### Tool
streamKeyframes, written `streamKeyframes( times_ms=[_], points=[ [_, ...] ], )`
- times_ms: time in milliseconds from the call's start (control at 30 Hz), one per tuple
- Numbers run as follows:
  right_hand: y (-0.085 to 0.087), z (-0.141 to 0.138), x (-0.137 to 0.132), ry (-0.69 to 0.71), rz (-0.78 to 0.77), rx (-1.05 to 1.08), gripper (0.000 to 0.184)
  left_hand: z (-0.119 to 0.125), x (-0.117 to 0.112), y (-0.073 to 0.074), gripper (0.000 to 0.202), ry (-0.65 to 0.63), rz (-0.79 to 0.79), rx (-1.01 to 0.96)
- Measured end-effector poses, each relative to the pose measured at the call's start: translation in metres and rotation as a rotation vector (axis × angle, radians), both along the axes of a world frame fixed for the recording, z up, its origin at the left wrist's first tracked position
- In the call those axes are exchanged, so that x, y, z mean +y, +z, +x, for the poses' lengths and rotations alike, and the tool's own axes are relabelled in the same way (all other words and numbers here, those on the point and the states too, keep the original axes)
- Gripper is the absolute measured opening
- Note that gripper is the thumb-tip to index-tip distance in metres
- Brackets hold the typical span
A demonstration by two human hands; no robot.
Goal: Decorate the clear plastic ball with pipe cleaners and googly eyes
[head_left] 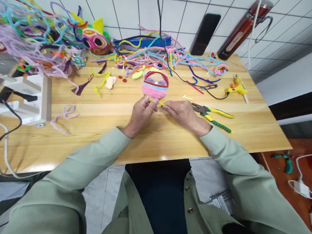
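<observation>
Between my two hands runs a short yellow pipe cleaner (160,103). My left hand (142,113) pinches one end of it between thumb and fingers. At the other end, the fingertips of my right hand (181,113) are closed on it. Just beyond my hands lies a round pink piece (155,91) wound from pipe cleaners, with a blue band and a red outlined shape on its upper part. Pliers with yellow and green handles (211,115) rest beside my right hand.
Loose pipe cleaners (146,53) heap along the back, near a finished colourful mask-like piece (96,41). A yellow glue gun (236,88) sits at right, its cord crossing the table. A phone (205,35) and flask (246,28) are behind. A white power strip (41,100) stands left.
</observation>
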State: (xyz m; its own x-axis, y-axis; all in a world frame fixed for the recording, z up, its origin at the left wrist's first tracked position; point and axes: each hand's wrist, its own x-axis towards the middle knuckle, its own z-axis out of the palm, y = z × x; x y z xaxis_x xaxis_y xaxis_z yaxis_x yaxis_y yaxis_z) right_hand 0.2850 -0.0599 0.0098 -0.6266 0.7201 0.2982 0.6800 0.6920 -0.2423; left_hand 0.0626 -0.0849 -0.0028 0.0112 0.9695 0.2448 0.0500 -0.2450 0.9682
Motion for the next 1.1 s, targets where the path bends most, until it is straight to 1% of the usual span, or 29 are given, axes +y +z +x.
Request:
streamKeyframes(
  times_ms=[100, 200, 267, 367, 467, 567, 633, 700, 767, 833, 967, 1100],
  points=[
    [-0.006, -0.001, -0.001, 0.019, -0.049, 0.115, 0.071, 0.001, 0.001, -0.001, 0.055, -0.021, -0.054, -0.07],
    [-0.005, -0.001, -0.001, 0.033, -0.113, 0.147, 0.07, 0.002, 0.002, 0.0, 0.061, -0.08, -0.116, -0.154],
    [-0.003, 0.001, 0.0, 0.026, -0.17, 0.154, 0.067, 0.001, 0.003, 0.001, 0.064, -0.077, -0.111, -0.18],
    [0.001, 0.003, 0.0, 0.025, -0.259, 0.207, 0.061, -0.001, 0.004, 0.005, 0.066, -0.036, -0.075, -0.186],
    [0.003, 0.004, -0.001, 0.026, -0.286, 0.281, 0.06, -0.002, 0.002, 0.008, 0.065, -0.042, -0.063, -0.177],
    [0.001, 0.005, 0.001, 0.005, -0.302, 0.309, 0.06, -0.001, -0.001, 0.009, 0.061, -0.05, -0.063, -0.151],
    [-0.001, 0.005, 0.002, 0.008, -0.28, 0.286, 0.06, -0.001, -0.003, 0.009, 0.057, -0.028, -0.033, -0.106],
    [-0.002, 0.005, 0.003, 0.024, -0.198, 0.25, 0.056, -0.002, -0.005, 0.009, 0.052, -0.014, 0.017, -0.031],
    [-0.001, 0.003, 0.002, 0.044, -0.111, 0.207, 0.055, -0.003, -0.005, 0.007, 0.046, -0.034, 0.053, 0.037],
    [0.0, 0.002, 0.0, 0.054, -0.06, 0.143, 0.055, -0.003, -0.004, 0.004, 0.042, -0.054, 0.077, 0.079],
    [0.002, 0.001, 0.0, 0.049, -0.01, 0.008, 0.05, -0.002, -0.004, 0.0, 0.04, -0.006, 0.11, 0.104],
    [-0.002, 0.005, 0.004, 0.043, -0.042, -0.005, 0.039, -0.002, -0.005, 0.0, 0.044, 0.027, 0.111, 0.098]
  ],
)
